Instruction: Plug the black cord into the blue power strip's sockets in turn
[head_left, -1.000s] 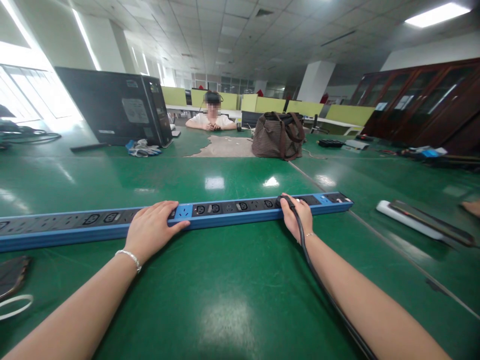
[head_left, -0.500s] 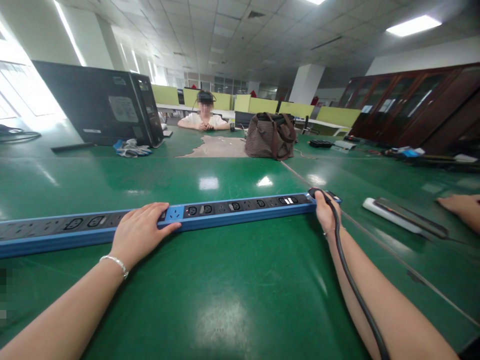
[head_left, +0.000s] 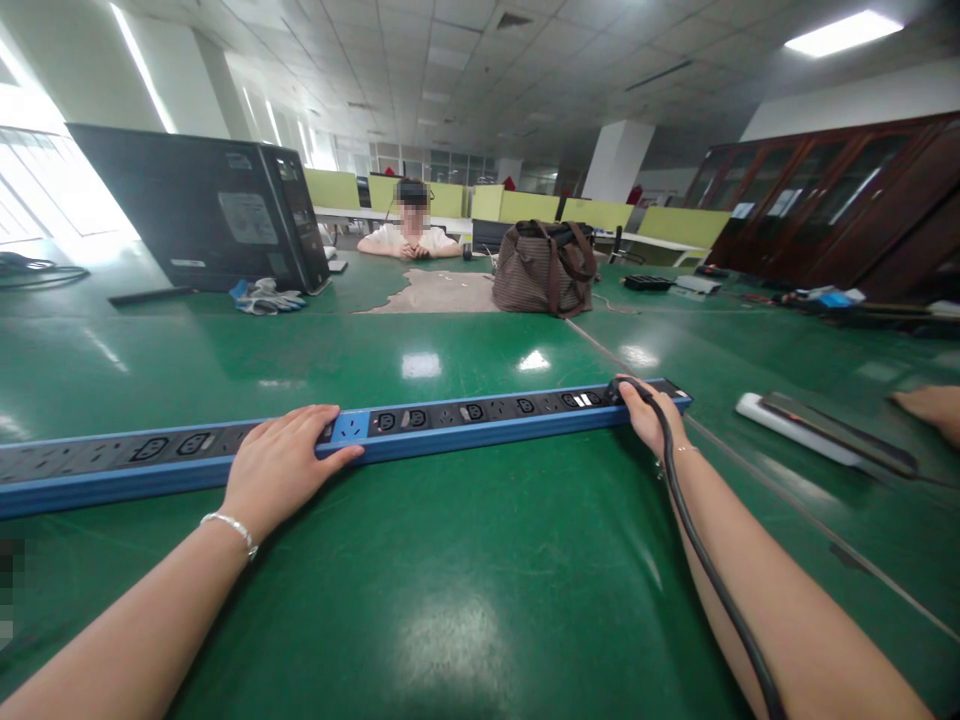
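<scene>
A long blue power strip (head_left: 480,430) with a row of black sockets lies across the green table. Over its middle rests my left hand (head_left: 281,455), gripping it with the fingers across the top and the thumb along the near side, just left of a blue socket (head_left: 350,428). My right hand (head_left: 651,422) is closed on a black plug (head_left: 615,390) at the strip's right end. From the plug a black cable (head_left: 694,540) runs back along my right forearm. Whether the plug sits in a socket is hidden by my fingers.
On the right lie a white bar-shaped object with a dark phone-like slab (head_left: 840,435) and another person's hand (head_left: 930,408). A black computer case (head_left: 202,215), gloves (head_left: 266,297) and a brown bag (head_left: 541,270) stand farther back. A person (head_left: 412,235) sits opposite.
My right hand has shifted the plug slightly left along the strip, showing more of its right end. My left hand stays in place. The view has turned slightly.
</scene>
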